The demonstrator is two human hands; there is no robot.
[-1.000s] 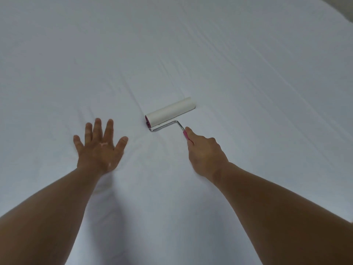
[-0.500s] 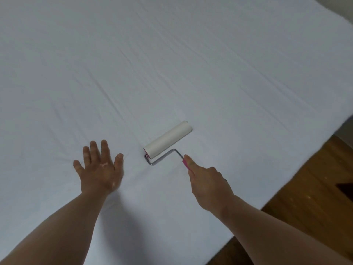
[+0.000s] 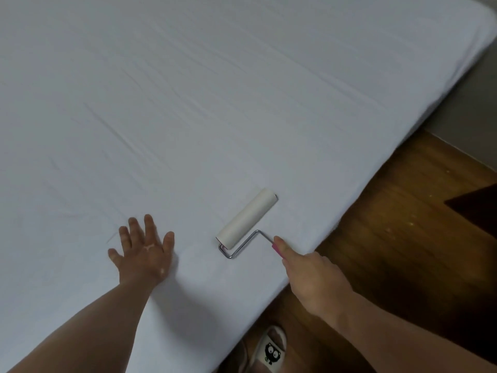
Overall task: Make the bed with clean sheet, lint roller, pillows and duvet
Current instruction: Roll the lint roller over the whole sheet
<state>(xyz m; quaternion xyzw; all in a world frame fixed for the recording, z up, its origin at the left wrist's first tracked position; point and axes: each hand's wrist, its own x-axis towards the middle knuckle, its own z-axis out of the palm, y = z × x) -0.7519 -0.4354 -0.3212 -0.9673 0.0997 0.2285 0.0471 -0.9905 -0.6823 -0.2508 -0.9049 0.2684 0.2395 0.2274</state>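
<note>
Sheet (image 3: pixel 242 103) fitted, few creases. We run lint roller (image 3: pixel 247 218) near edge: right grip (image 3: pixel 312 275) curled round handle (image 3: pixel 277 248); left grip (image 3: pixel 146 254) flat, pressing sheet. Pillows, duvet unseen; judged pending.

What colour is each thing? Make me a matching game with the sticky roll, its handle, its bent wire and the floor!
Things:
1. sticky roll
2. handle
3. bent wire
4. floor

Colours:
A. brown
B. silver
C. creamy white
D. pink

Right pairs: 1-C, 2-D, 3-B, 4-A.
</note>
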